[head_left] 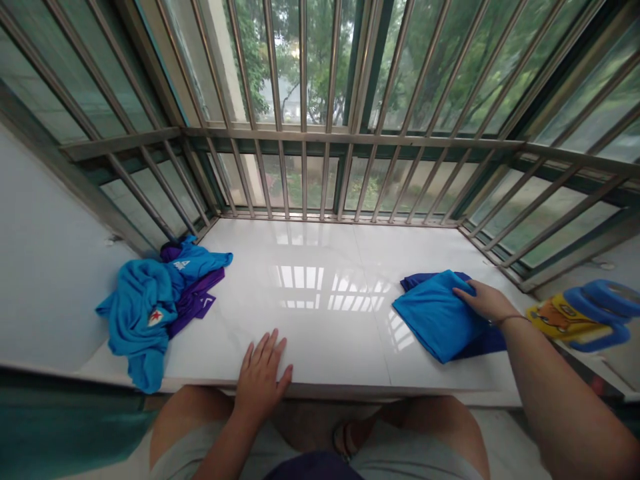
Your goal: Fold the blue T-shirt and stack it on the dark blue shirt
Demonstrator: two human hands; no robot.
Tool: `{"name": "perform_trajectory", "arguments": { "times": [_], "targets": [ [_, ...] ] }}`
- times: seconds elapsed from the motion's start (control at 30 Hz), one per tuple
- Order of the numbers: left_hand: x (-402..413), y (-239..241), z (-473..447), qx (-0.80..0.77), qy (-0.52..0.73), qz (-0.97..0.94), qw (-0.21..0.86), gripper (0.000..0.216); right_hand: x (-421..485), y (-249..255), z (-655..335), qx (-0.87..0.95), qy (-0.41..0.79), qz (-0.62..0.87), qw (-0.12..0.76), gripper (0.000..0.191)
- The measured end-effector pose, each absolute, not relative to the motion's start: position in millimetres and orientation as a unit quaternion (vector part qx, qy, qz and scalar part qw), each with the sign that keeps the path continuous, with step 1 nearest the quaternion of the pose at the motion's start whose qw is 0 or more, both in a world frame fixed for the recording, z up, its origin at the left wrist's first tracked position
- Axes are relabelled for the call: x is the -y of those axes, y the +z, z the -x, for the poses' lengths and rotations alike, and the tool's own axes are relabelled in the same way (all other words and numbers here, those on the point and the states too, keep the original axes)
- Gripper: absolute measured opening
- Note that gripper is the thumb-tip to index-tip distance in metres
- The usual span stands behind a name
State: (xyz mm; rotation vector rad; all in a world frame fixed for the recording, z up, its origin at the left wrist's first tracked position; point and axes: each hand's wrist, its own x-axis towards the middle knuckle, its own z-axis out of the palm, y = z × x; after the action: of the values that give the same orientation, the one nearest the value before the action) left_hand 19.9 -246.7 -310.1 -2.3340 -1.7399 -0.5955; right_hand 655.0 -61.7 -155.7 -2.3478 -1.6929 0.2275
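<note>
My left hand (263, 373) lies flat near the front edge of the white sill (320, 333), fingers spread and holding nothing. At the right, my right hand (483, 300) is at the upper right edge of a folded bright blue garment (435, 317). One digit lies on top of the cloth; the others are partly hidden at its edge. Beneath this garment, a folded dark blue cloth (483, 345) shows along the back and right. On the left sits a crumpled heap of clothes: a blue garment (145, 300) with a star-like patch, another blue piece (200, 260) with white print, and a purple one (197, 303).
Metal window bars (303, 173) enclose the sill on three sides. A yellow and blue container (575, 313) with a handle stands at the far right, beside my forearm. A white wall (45, 253) borders the left. My knees are against the sill's front.
</note>
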Motion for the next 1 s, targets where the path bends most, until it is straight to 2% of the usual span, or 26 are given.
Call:
{"name": "perform_trajectory", "arguments": {
  "times": [0.1,0.2,0.33,0.47,0.6,0.67,0.73,0.83,1.0],
  "targets": [
    [247.1,-308.8,-21.3,0.586,-0.205,0.78,0.077,0.056,65.8,-141.7,-653.7,0.613,0.066,0.768,0.173,0.024],
    [247.5,-307.2,-23.3,0.589,-0.205,0.778,0.077,0.055,66.7,-130.0,-661.2,0.581,0.033,0.786,0.212,0.033],
    [247.4,-306.8,-24.8,0.588,-0.211,0.776,0.088,0.054,65.6,-126.5,-682.7,0.491,-0.026,0.847,0.2,0.046],
    [246.6,-309.6,-23.3,0.58,-0.214,0.78,0.096,0.054,71.7,-141.0,-684.4,0.447,-0.101,0.877,0.143,0.067],
    [245.8,-312.6,-21.7,0.585,-0.219,0.777,0.079,0.054,85.5,-171.1,-638.9,0.53,-0.185,0.804,0.194,0.074],
    [245.8,-313.1,-21.2,0.59,-0.211,0.776,0.074,0.055,96.3,-192.0,-604.6,0.574,-0.178,0.775,0.195,0.077],
    [246.2,-312.5,-21.3,0.592,-0.201,0.777,0.077,0.056,110.6,-215.7,-570.9,0.623,-0.128,0.755,0.158,0.076],
    [247.2,-309.7,-22.9,0.592,-0.189,0.779,0.088,0.056,138.6,-249.4,-531.5,0.706,-0.071,0.695,0.117,0.065],
    [248.8,-305.4,-26.2,0.599,-0.192,0.773,0.085,0.054,196.1,-283.5,-493.8,0.787,-0.013,0.575,0.222,0.046]
  ]
}}
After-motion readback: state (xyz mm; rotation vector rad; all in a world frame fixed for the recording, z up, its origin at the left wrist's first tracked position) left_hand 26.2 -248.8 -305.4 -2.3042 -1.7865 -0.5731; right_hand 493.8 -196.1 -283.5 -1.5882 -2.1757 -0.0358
